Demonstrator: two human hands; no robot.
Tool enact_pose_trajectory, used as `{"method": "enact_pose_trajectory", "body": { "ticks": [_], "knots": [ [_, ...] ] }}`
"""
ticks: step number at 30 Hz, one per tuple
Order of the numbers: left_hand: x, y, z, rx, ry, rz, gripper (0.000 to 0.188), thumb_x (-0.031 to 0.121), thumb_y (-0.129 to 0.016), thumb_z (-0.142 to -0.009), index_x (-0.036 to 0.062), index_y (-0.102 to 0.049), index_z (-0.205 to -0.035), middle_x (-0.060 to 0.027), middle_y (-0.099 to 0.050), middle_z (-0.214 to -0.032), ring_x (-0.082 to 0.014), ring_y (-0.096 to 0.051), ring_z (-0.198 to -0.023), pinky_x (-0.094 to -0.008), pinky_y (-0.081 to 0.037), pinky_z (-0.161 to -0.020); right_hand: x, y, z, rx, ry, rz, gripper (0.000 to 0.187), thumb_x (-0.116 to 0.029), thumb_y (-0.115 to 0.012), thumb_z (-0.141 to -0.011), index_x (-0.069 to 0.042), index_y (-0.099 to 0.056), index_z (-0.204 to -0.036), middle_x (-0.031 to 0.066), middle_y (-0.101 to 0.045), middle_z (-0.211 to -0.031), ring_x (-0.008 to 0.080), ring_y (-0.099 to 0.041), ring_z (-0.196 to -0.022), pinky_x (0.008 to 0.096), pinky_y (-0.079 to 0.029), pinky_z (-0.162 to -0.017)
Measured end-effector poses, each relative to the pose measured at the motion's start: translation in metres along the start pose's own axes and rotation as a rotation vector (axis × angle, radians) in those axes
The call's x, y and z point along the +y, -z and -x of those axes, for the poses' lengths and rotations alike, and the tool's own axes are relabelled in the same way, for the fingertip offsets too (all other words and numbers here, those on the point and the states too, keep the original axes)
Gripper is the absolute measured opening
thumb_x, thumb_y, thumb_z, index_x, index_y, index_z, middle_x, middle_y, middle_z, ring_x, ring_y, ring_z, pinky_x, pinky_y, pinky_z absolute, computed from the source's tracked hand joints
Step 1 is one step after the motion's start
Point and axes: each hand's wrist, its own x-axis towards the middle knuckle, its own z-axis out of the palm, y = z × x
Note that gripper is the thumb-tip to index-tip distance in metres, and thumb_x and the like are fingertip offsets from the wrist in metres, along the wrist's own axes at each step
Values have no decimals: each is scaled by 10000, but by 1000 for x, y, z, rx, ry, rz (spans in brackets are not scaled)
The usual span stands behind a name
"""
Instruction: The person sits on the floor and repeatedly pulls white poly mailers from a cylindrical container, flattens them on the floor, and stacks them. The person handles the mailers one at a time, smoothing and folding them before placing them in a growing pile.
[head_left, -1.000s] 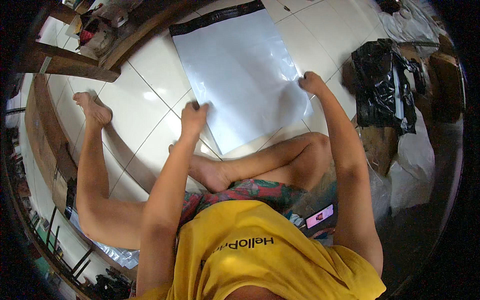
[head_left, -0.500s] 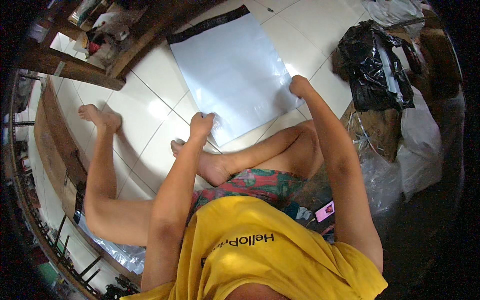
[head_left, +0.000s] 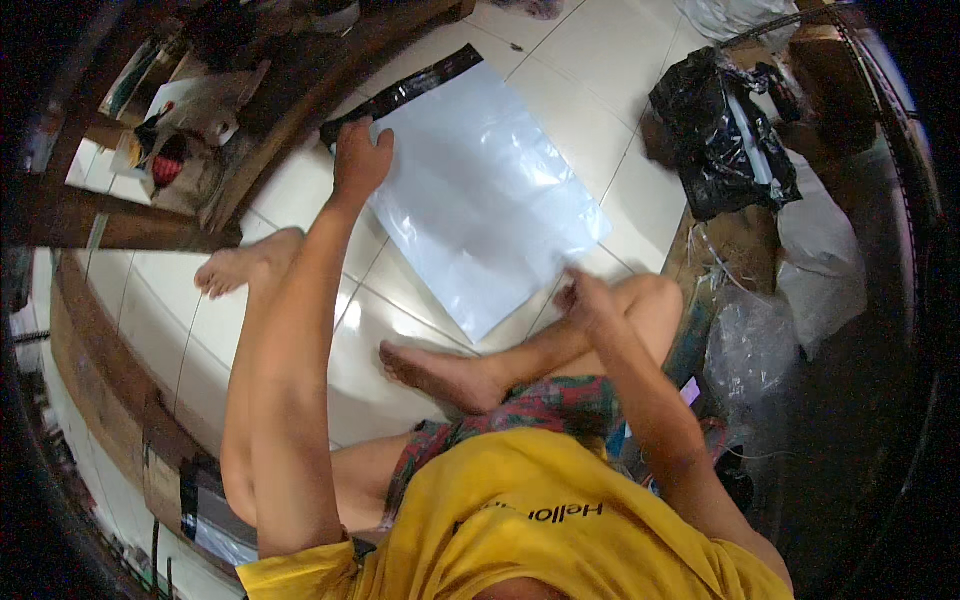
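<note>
A large white plastic mailer bag [head_left: 480, 190] with a black strip along its far edge lies flat on the tiled floor. My left hand [head_left: 358, 158] reaches far out and rests on the bag's far left corner, fingers spread over the black strip. My right hand [head_left: 583, 293] is blurred near the bag's near right edge, above my bent knee; I cannot tell whether it touches the bag. I sit on the floor with both bare legs in front of me.
A crumpled black plastic bag [head_left: 725, 130] lies at the right by a cardboard box [head_left: 735, 245] and clear plastic wrap [head_left: 750, 345]. A dark wooden beam [head_left: 300, 95] with clutter behind it runs along the upper left. A phone [head_left: 690, 390] lies by my right hip.
My left hand has moved from the bag's near edge up to its far left corner. My right hand has drawn back from the right edge toward my knee. The view has tilted.
</note>
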Motion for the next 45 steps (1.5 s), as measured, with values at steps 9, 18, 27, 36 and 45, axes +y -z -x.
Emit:
{"method": "enact_pose_trajectory", "body": {
  "ticks": [9,18,27,36,45],
  "knots": [
    [-28,-93,-121,-608,58,-307,579,334,-637,-861,-59,-534,-1274,-272,-518,-1336,-414,-502,-1262,-515,-432,-1057,26,-44,36,-90,-74,28,246,-204,-639,-960,22,-544,-990,85,-526,-916,214,-561,-846,402,-557,-865],
    [-68,-124,-162,-708,90,-418,493,334,-596,-840,-33,-671,-1160,-287,-659,-1164,-402,-655,-1093,-466,-505,-978,14,-45,40,-152,-139,88,284,-190,-621,-976,66,-548,-1075,127,-566,-1022,226,-601,-925,367,-566,-897],
    [-53,-124,-169,-677,94,-222,569,410,-625,-855,-53,-661,-1183,-292,-677,-1130,-411,-661,-1087,-458,-512,-936,21,-37,29,-77,-217,60,225,-159,-624,-965,36,-586,-1072,95,-563,-993,229,-603,-927,337,-566,-832],
    [-110,-141,-176,-712,46,-444,604,428,-600,-956,-46,-559,-1329,-289,-567,-1335,-428,-535,-1261,-470,-408,-1066,59,-59,9,66,41,335,296,-208,-623,-938,70,-636,-1038,136,-667,-863,200,-635,-744,349,-535,-661],
    [-111,-146,-173,-655,-69,-505,621,429,-604,-958,-49,-537,-1347,-287,-553,-1352,-423,-525,-1273,-467,-398,-1078,63,-68,14,95,92,326,336,-219,-627,-932,94,-634,-1052,171,-683,-908,229,-645,-774,376,-525,-678]
  ]
}}
